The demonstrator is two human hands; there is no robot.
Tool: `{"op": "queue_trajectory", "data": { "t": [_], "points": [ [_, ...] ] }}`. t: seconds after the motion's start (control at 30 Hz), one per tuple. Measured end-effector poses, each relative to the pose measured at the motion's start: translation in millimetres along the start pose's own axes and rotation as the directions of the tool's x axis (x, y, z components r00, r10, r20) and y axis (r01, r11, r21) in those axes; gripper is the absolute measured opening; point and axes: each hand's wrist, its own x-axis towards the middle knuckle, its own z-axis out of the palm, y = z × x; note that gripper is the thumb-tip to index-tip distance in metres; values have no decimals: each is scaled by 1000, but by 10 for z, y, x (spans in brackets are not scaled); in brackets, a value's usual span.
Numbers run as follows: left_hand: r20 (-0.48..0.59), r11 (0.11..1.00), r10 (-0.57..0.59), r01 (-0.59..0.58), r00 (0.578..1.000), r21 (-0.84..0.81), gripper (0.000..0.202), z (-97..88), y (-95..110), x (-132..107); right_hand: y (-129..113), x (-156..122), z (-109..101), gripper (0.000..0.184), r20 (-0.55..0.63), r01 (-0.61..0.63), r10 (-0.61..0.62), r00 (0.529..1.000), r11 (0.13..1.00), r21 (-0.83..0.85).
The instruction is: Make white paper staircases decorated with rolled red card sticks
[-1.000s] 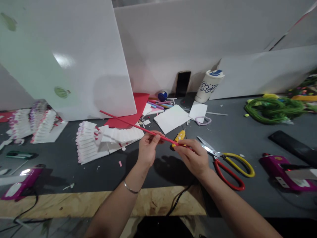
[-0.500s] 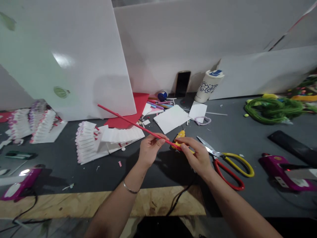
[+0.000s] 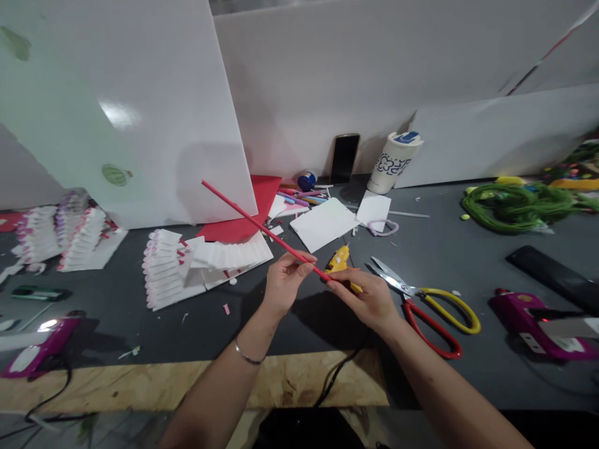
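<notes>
A long thin red stick (image 3: pixel 250 218), perhaps rolled paper, slants from upper left to lower right above the table. My left hand (image 3: pixel 285 280) pinches it between thumb and fingers, part-way along its lower half. At its lower right end, my right hand (image 3: pixel 367 296) holds the tip between thumb and forefinger. Just behind the right hand lies a yellow glue gun (image 3: pixel 337 259), partly covered by the fingers. Large scissors (image 3: pixel 409 292) with one red and one yellow handle lie to the right, blades apart.
Pleated white paper pieces (image 3: pixel 161 268) lie at left, near red paper (image 3: pixel 264 202). White paper (image 3: pixel 324 224), a phone (image 3: pixel 345 159) and a tumbler (image 3: pixel 393 165) are further back. Green cord (image 3: pixel 510 209) and a purple device (image 3: pixel 538 324) are at right. White boards (image 3: pixel 178 93) stand behind.
The red stick has shifted right and tilted more steeply, its far end higher. My right hand has moved slightly left, closer to my left hand, and now grips at the stick's end.
</notes>
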Motion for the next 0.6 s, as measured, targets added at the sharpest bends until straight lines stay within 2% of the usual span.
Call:
{"op": "queue_trajectory", "data": {
  "t": [0.17, 0.4, 0.5, 0.6],
  "points": [
    [-17, 1000, -5, 6, 1000, 29, 24, -7, -3, 7, -3, 1, 0, 13, 19, 7, -7, 1000, 1000, -18],
    [-22, 998, -48, 47, 999, -45, 26, 25, -25, -9, -19, -14, 51, 14, -12, -32, 31, 999, 997, -70],
    [39, 990, -101, 105, 994, -93, 32, 77, -78, -49, -23, -22, 60, 14, -76, -67, 60, 995, 993, -95],
    [131, 992, -109, 116, 985, -48, 30, 123, -137, -91, -28, -25, 67, 15, -129, -66, 51, 990, 991, -116]
  ]
}}
